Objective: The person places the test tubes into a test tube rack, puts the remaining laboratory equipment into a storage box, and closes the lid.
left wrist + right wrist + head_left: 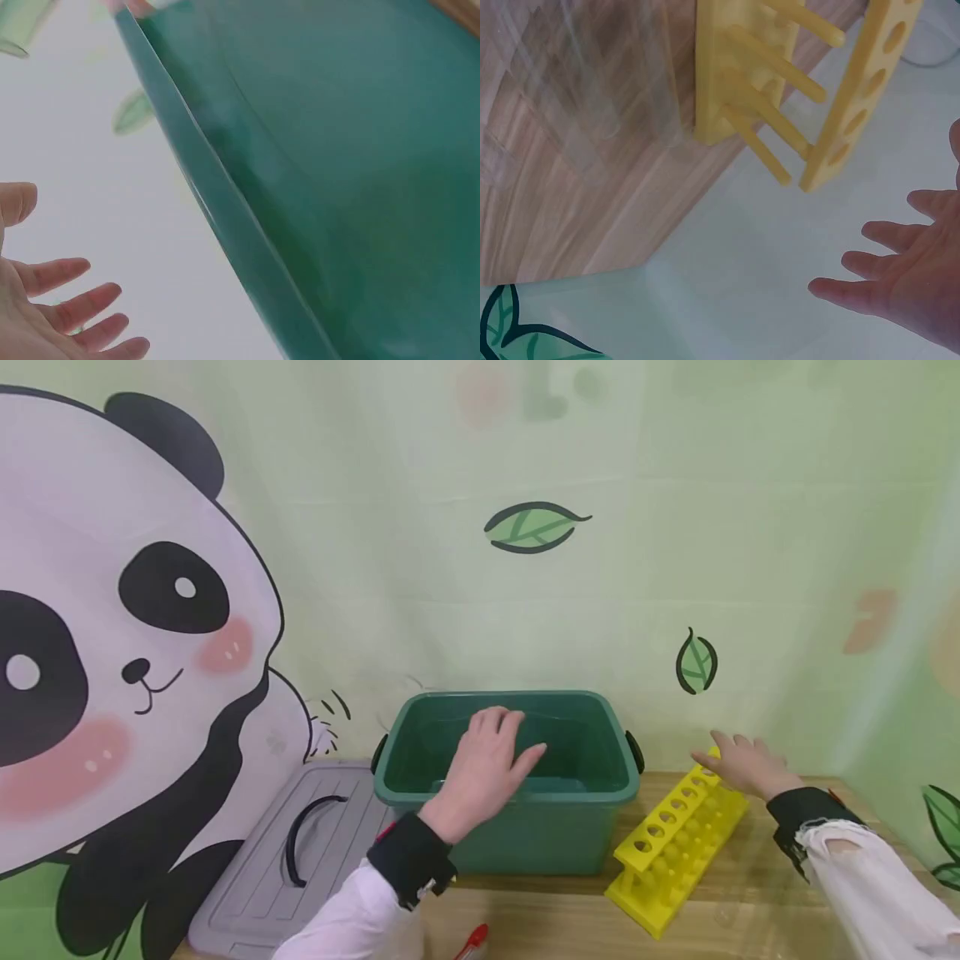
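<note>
My left hand (483, 768) hovers over the front rim of a green plastic tub (525, 835), fingers spread and relaxed, holding nothing. In the left wrist view the tub's rim (217, 187) runs diagonally past the spread fingers. At the right, my right hand (746, 766) is above the far end of a yellow test tube rack (678, 852), with its fingers loosely extended. The right wrist view shows the rack's pegs and row of holes apart from those fingers. No tubes sit in the rack's visible holes.
A grey lid (262, 860) with a black handle (296, 843) lies left of the tub. Clear tubes (570, 112) lie on the wooden table (630, 217) beside the rack. A red-tipped object (474, 939) is at the front edge of view. A panda-print curtain (420, 568) hangs behind.
</note>
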The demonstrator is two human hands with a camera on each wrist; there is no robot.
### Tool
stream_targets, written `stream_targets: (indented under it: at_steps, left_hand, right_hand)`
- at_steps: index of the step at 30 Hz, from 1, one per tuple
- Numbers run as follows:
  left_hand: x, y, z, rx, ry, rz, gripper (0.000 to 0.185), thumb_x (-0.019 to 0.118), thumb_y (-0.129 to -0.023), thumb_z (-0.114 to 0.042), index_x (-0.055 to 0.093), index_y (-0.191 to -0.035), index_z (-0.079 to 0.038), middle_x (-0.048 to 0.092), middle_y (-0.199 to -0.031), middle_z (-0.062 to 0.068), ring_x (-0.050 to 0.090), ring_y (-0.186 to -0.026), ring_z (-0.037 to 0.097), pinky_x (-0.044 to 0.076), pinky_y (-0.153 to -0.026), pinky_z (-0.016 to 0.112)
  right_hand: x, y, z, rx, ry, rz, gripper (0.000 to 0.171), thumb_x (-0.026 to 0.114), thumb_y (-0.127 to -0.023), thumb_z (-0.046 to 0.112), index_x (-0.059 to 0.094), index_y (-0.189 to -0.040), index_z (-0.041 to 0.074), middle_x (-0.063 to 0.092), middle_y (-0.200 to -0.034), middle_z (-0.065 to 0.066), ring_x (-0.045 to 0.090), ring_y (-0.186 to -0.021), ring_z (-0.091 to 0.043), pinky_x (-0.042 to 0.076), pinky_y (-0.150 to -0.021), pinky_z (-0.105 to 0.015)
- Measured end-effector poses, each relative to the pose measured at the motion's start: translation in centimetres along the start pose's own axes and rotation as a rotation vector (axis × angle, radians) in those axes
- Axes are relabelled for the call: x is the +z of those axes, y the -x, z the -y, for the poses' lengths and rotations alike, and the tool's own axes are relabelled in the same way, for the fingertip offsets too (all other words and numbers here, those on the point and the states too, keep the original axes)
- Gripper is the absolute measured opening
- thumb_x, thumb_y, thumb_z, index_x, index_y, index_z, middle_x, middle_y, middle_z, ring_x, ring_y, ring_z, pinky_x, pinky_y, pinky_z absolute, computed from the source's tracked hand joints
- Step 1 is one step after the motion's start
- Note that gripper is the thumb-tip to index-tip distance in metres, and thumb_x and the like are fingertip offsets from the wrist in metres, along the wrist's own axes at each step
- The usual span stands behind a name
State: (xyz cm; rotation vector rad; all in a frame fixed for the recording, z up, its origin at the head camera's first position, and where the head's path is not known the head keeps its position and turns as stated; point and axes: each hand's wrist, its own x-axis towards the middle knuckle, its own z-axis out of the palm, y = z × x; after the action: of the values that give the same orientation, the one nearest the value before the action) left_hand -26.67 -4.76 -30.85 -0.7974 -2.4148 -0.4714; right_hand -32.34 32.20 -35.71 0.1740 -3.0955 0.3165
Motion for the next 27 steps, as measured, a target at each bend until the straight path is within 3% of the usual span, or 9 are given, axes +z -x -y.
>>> stream_targets:
  at_steps: [6, 14, 17, 21, 24, 27]
  left_hand:
    - [1.4, 2.1, -3.7, 0.209, 0.057, -0.075, 0.031, 0.057, -0.090, -0.026, 0.055, -0.109, -0.002, 0.049, -0.106, 0.009, 0.045, -0.098, 0.022, 0.040, -0.083, 0.027]
    - [5.0, 4.1, -5.9, 0.349, 0.095, -0.038, 0.022, 0.060, -0.087, -0.018, 0.058, -0.104, -0.004, 0.052, -0.104, 0.004, 0.048, -0.096, 0.016, 0.039, -0.084, 0.017]
    - [6.5, 4.9, -6.8, 0.365, 0.075, 0.054, 0.026, 0.060, -0.088, -0.021, 0.058, -0.108, -0.006, 0.054, -0.106, 0.002, 0.048, -0.098, 0.011, 0.038, -0.083, 0.015]
    - [8.8, 6.0, -7.7, 0.353, 0.045, 0.253, 0.039, 0.055, -0.091, -0.029, 0.051, -0.123, -0.008, 0.050, -0.118, 0.000, 0.045, -0.104, 0.006, 0.036, -0.085, 0.014]
    - [10.3, 6.5, -8.1, 0.300, 0.044, 0.418, 0.049, 0.051, -0.092, -0.036, 0.042, -0.133, -0.010, 0.041, -0.130, -0.003, 0.038, -0.111, 0.003, 0.035, -0.088, 0.015]
    - [11.4, 6.7, -8.2, 0.255, 0.025, 0.515, 0.054, 0.048, -0.092, -0.041, 0.036, -0.137, -0.012, 0.032, -0.137, -0.005, 0.032, -0.117, 0.002, 0.032, -0.091, 0.018]
  right_hand:
    - [1.3, 0.0, -0.4, 0.016, -0.053, 0.038, 0.082, 0.039, -0.090, 0.055, 0.026, -0.130, -0.016, 0.025, -0.124, -0.044, 0.020, -0.109, -0.062, 0.023, -0.081, -0.070]
    - [2.6, -0.4, -0.6, 0.019, -0.072, 0.059, 0.076, 0.041, -0.093, 0.047, 0.025, -0.129, -0.017, 0.023, -0.123, -0.046, 0.020, -0.109, -0.063, 0.024, -0.084, -0.068]
    - [3.0, -0.5, -1.0, 0.014, -0.087, 0.070, 0.076, 0.041, -0.093, 0.046, 0.024, -0.129, -0.019, 0.021, -0.123, -0.047, 0.019, -0.110, -0.062, 0.023, -0.086, -0.067]
    - [3.4, -0.6, -1.3, -0.018, -0.088, 0.064, 0.074, 0.042, -0.094, 0.042, 0.024, -0.126, -0.023, 0.020, -0.124, -0.048, 0.022, -0.112, -0.059, 0.022, -0.089, -0.063]
    - [3.8, -0.5, -1.3, -0.059, -0.092, 0.051, 0.070, 0.044, -0.095, 0.036, 0.026, -0.123, -0.026, 0.021, -0.123, -0.048, 0.023, -0.112, -0.058, 0.023, -0.091, -0.061]
    - [4.3, -0.4, -1.2, -0.094, -0.102, 0.032, 0.065, 0.045, -0.095, 0.030, 0.027, -0.120, -0.027, 0.022, -0.122, -0.048, 0.024, -0.112, -0.058, 0.023, -0.091, -0.060]
